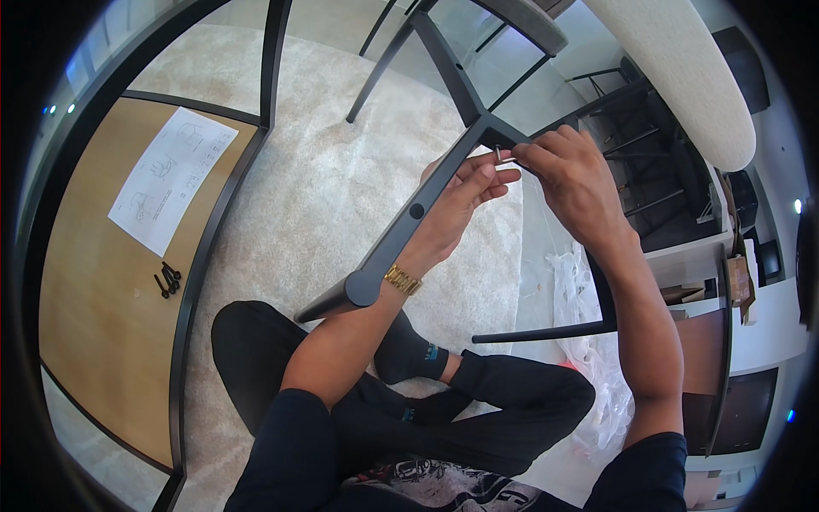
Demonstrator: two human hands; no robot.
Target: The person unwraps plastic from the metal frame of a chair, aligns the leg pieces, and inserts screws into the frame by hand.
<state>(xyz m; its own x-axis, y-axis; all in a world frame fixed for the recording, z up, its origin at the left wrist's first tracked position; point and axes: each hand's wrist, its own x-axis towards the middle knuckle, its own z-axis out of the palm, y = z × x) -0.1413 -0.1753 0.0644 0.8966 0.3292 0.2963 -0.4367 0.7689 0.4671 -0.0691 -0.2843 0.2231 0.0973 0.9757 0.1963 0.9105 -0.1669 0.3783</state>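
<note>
A dark grey metal furniture frame with joined legs stands tilted in front of me, over my left forearm. My left hand reaches behind its long bar, fingers curled and thumb close to the joint; what they grip, if anything, is hard to see. Beside these fingertips my right hand pinches a thin silvery tool that looks like a hex key, held at the inner side of the joint. The fastener there is too small to make out clearly.
To the left, a black-framed wooden panel carries a printed instruction sheet and several black bolts. Clear plastic wrapping lies at the right. A chair is beyond the pale rug; a beige padded piece juts in upper right.
</note>
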